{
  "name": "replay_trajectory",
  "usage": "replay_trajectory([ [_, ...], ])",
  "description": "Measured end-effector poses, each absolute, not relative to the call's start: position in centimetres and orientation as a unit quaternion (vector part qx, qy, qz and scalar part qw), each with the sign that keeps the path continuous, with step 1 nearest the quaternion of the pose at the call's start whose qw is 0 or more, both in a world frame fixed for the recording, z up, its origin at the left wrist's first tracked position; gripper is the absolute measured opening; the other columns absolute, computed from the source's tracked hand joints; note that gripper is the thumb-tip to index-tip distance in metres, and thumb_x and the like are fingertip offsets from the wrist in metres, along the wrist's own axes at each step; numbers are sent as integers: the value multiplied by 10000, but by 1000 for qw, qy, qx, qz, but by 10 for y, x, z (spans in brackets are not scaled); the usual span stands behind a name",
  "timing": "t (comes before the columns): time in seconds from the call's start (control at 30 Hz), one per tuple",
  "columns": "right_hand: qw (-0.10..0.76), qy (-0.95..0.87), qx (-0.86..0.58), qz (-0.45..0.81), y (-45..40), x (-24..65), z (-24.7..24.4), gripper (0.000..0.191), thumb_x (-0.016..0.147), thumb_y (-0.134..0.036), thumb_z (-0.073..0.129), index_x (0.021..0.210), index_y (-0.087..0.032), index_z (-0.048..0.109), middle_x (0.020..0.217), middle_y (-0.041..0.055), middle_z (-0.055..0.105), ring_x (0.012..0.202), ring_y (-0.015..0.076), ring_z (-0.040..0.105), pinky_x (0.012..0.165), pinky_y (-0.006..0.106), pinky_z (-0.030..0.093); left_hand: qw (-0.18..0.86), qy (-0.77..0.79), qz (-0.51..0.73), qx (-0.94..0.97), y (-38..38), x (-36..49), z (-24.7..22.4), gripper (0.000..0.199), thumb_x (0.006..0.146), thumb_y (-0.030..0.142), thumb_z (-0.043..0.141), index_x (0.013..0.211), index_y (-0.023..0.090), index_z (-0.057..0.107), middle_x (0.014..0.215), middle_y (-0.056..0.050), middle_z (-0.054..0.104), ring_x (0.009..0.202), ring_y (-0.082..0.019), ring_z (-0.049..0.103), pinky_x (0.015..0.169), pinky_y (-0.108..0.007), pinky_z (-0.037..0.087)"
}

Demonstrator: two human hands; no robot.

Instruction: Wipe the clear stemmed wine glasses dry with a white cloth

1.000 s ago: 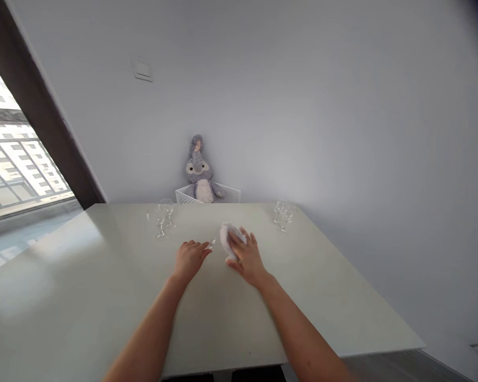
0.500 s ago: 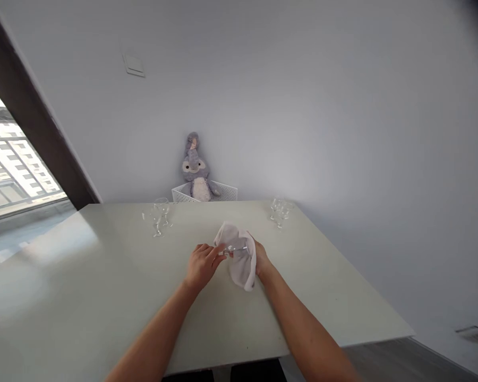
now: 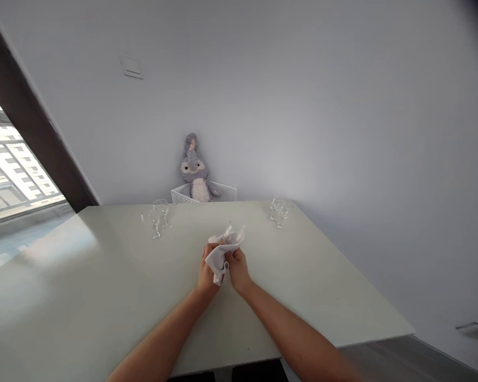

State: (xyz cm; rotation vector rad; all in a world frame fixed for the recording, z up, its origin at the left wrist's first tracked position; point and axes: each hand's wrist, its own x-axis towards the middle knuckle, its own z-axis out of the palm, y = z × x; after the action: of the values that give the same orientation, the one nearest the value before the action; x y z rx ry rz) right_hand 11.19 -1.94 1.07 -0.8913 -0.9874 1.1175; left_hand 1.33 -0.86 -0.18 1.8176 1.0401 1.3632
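Several glasses (image 3: 156,218) stand beyond the cloth (image 3: 215,259).

Left forearm (image 3: 165,331) and right forearm (image 3: 289,321) slant inward; left grip (image 3: 207,270) and right grip (image 3: 239,269) sit close together, both curled.

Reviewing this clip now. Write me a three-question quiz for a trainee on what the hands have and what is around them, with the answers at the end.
1. Multiple choice. The left hand and the right hand are both touching:
A. a light switch
B. a white cloth
C. a window railing

2. True or false. The soft toy sits in a white basket.

3. Fill in the missing word. Two groups of glasses stand on the table: one to the left of the hands, the other to their ____.

Key: 1. B; 2. True; 3. right
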Motion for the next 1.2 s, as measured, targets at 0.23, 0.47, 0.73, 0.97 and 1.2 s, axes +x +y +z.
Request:
replay_trajectory([
  [0.23, 571, -539, -475, 397, -12, 130, 9, 212, 723, -338, 515, 809, -150, 559, 745, 15, 572, 682, 135, 470, 606, 242, 378, 369, 409, 576, 603, -1, 6, 15, 440, 704, 379, 580, 1119, 251, 504, 1032, -54, 567, 987, -218, 522, 862, -364, 387],
  [0.47, 383, -611, -357, 593, -13, 137, 9, 240, 663, -368, 600, 648, -134, 550, 585, -22, 493, 562, 95, 424, 555, 231, 347, 597, 347, 507, 516, 3, -10, 29, 604, 638, 361, 672, 1142, 167, 404, 985, -107, 610, 900, -223, 571, 789, -344, 415],
  [0.73, 355, -541, -317, 693, -20, 152, 13, 298, 561, -368, 691, 702, -180, 509, 628, -27, 460, 596, 106, 418, 578, 251, 376, 744, 158, 435, 482, -7, -16, 45, 614, 568, 372, 705, 1096, 213, 436, 1019, -119, 608, 925, -266, 562, 770, -380, 416],
  [0.97, 329, -702, -447, 446, -15, 137, 14, 132, 755, -273, 493, 763, -151, 543, 677, 8, 527, 613, 129, 457, 599, 269, 372, 654, 335, 542, 409, 1, -10, 34, 511, 607, 279, 707, 1041, 179, 456, 981, -105, 640, 850, -184, 597, 731, -284, 437],
  [1.2, 295, -797, -510, -132, -13, 137, 14, 317, 817, -176, 423, 1116, -140, 521, 945, 120, 599, 929, 235, 473, 854, 401, 331, 622, 363, 634, 283, 4, 5, 23, 470, 606, 272, 713, 953, 222, 401, 834, -12, 648, 689, -122, 624, 613, -227, 467],
])
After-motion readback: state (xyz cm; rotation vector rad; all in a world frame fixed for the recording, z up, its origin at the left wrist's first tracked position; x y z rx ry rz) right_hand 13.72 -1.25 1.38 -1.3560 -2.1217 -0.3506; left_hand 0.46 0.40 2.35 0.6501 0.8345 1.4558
